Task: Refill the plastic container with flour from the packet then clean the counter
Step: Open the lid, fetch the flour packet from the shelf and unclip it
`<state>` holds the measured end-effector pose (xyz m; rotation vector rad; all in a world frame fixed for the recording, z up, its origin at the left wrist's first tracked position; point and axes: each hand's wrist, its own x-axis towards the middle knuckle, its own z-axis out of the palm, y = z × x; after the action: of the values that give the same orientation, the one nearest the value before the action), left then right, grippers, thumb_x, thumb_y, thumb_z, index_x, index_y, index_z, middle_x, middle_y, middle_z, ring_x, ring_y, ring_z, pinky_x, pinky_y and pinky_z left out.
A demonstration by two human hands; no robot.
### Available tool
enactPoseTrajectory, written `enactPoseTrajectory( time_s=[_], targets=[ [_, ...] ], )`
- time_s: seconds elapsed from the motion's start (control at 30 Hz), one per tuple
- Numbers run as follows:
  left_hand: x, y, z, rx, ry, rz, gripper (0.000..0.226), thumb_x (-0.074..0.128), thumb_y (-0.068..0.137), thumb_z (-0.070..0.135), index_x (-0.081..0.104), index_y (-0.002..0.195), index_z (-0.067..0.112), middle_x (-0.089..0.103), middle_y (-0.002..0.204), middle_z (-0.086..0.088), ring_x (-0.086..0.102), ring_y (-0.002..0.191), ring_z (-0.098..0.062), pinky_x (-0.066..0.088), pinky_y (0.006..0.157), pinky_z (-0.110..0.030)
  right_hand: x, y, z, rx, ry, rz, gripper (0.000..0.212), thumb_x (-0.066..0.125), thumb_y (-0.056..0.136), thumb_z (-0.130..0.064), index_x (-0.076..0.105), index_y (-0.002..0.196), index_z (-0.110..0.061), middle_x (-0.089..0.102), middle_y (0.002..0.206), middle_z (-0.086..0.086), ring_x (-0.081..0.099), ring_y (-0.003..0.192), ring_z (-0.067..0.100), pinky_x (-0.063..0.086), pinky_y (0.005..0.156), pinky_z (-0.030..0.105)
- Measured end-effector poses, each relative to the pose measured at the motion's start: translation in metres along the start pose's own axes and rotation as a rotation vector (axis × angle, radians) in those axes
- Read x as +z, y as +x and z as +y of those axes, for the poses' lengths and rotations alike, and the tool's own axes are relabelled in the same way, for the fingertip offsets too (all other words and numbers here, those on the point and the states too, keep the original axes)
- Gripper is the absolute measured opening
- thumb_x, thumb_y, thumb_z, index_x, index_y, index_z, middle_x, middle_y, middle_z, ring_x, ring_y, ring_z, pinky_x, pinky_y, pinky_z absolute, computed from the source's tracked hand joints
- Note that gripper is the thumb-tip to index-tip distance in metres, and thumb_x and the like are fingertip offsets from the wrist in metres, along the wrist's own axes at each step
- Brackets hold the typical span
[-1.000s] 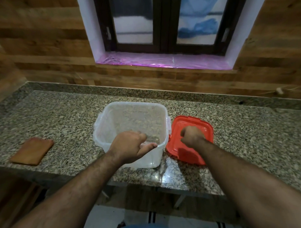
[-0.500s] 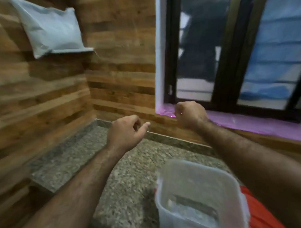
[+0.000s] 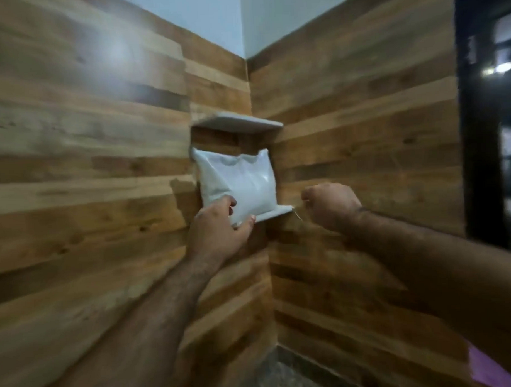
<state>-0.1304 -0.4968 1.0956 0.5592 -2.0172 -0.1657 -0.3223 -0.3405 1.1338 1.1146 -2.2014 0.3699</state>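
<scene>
At the far left, a wall of horizontal brown wooden planks [image 3: 82,159] fills the view and runs back to a corner. From the lower left the person's bare left forearm rises toward that corner. The left hand [image 3: 218,232] is at the bottom left corner of the white, soft plastic packet of flour [image 3: 239,179]: the fingers [image 3: 220,207] lie over the front of the packet's lower edge and the thumb [image 3: 246,224] presses in under it, so the packet's corner sits pinched between them. The rest of the packet stands above and to the right of that grip, upright and slightly slumped, its top edge wrinkled. Its base rests on the lower white corner shelf [image 3: 273,213], which shows only as a thin pale ledge just right of the thumb. A second, upper white corner shelf [image 3: 240,123] hangs above the packet, apart from it.

Right of the lower shelf, the right hand [image 3: 331,205] is curled into a loose fist near the shelf's outer tip, not touching the packet; nothing can be seen held in it. Its forearm runs off to the lower right. At the far right edge stands a dark window frame [image 3: 481,127], and a strip of speckled granite counter [image 3: 272,375] shows at the bottom.
</scene>
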Motion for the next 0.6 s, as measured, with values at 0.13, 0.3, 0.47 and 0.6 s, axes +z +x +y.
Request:
enactPoseTrajectory(
  time_s=[0.13,0.3,0.47,0.6],
  targets=[
    [-0.001,0.089,-0.052,-0.119,-0.063,0.086,0.06,0.08,0.086,0.05,0.062,0.135,0.021,0.067,0.129,-0.002,0.066,0.116,-0.028,0.054,0.092,-0.037,0.015,0.111,-0.037,-0.067,-0.032,0.133,0.012,0.06,0.104,-0.019,0.071,0.104,-0.025,0.071,0.088,-0.005,0.068,0.075,0.015,0.059,0.067,0.033],
    [0.018,0.163,-0.082,-0.254,-0.148,0.073,0.075,0.084,0.084,0.056,0.057,0.141,0.015,0.063,0.14,-0.005,0.063,0.124,-0.028,0.049,0.09,-0.035,0.029,0.214,-0.062,-0.075,-0.126,0.163,0.03,0.056,0.1,-0.005,0.067,0.121,-0.024,0.075,0.11,0.004,0.073,0.098,0.029,0.061,0.074,0.041],
    [0.04,0.203,-0.095,-0.184,-0.015,0.033,0.075,0.073,0.074,0.084,0.069,0.105,0.016,0.072,0.105,-0.005,0.069,0.096,-0.028,0.046,0.072,-0.03,0.055,0.276,-0.066,-0.096,-0.143,-0.016,0.042,0.055,0.106,-0.018,0.054,0.148,-0.028,0.07,0.129,0.004,0.07,0.11,0.028,0.059,0.082,0.038],
    [0.047,0.229,-0.104,-0.19,-0.094,0.037,0.066,0.065,0.089,0.076,0.074,0.09,0.01,0.072,0.088,-0.007,0.068,0.084,-0.031,0.052,0.073,-0.035,0.076,0.298,-0.061,-0.107,-0.051,-0.134,0.031,0.057,0.108,-0.036,0.068,0.136,-0.03,0.071,0.131,-0.002,0.068,0.112,0.026,0.055,0.09,0.033]
  ],
)
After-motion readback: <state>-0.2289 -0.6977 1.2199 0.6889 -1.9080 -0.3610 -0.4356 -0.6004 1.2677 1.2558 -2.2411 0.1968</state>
